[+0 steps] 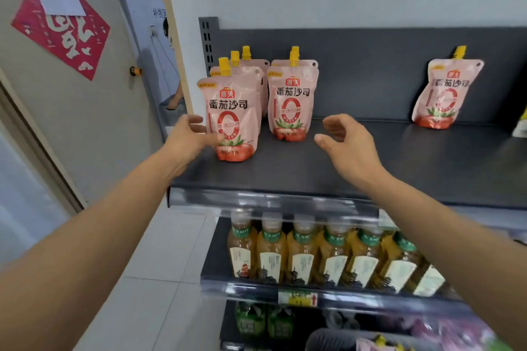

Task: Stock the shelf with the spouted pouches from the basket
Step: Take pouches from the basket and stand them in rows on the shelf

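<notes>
Head view, stocking in progress. The left hand [189, 134] is spread, its fingers loosely bent, and it touches the left edge of the front pouch [232, 120] without closing round it. The right hand [348, 142] hovers just above the shelf [399, 168], fingers relaxed and slightly curled, holding nothing.

The front pouch stands upright at the left fingertips with its long axis vertical, its yellow spout up and its printed face towards the camera. Two rear pouches [251, 65] line up directly behind it, with only their spouts and top edges visible. The middle pouch [292, 100] stands between the two hands, a little beyond them, also upright with its spout up and its face forward. The far pouch [446, 94] stands well right of the right hand against the back panel [370, 80], with its spout tipped to the right.

All the pouches are pale pink with a red ring, dark lettering and a red tomato picture at the base. Below both forearms, bottles [302, 251] of amber drink fill the next shelf down.
</notes>
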Demonstrator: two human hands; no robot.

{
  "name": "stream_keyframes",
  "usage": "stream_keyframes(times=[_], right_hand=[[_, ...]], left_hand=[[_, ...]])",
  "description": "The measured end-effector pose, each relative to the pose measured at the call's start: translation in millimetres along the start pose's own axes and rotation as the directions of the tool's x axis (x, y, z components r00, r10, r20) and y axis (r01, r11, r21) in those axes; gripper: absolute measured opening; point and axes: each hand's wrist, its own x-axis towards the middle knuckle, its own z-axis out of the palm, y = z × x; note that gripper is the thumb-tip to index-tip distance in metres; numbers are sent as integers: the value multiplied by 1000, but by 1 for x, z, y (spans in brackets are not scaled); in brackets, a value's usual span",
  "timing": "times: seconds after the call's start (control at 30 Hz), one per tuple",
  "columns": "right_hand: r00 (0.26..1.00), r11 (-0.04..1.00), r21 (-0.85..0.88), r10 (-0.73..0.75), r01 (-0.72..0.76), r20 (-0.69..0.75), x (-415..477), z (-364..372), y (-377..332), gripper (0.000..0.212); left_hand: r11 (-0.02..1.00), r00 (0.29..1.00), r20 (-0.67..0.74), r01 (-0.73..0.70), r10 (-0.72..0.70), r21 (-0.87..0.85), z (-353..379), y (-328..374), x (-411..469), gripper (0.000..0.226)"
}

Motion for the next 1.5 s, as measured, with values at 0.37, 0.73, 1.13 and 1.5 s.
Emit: stream_keyframes(times=[0.37,0.73,1.13,1.5], right_hand=[[969,994,-18,-102,109,224,-115,-84,26,15],[688,896,-352,435,-270,581,-259,-130,200,20],[481,706,-598,703,-381,524,-335,-101,332,17],[403,608,-670,791,-426,461,-371,-69,417,28]], left_hand=[[926,929,-106,-333,355,177,84,30,-149,23],[897,770,563,27,-299,441,216,-125,-295,22],[758,554,581,152,-597,634,297,-270,-328,27],[606,403,583,-84,-706,791,357,-373,-343,60]])
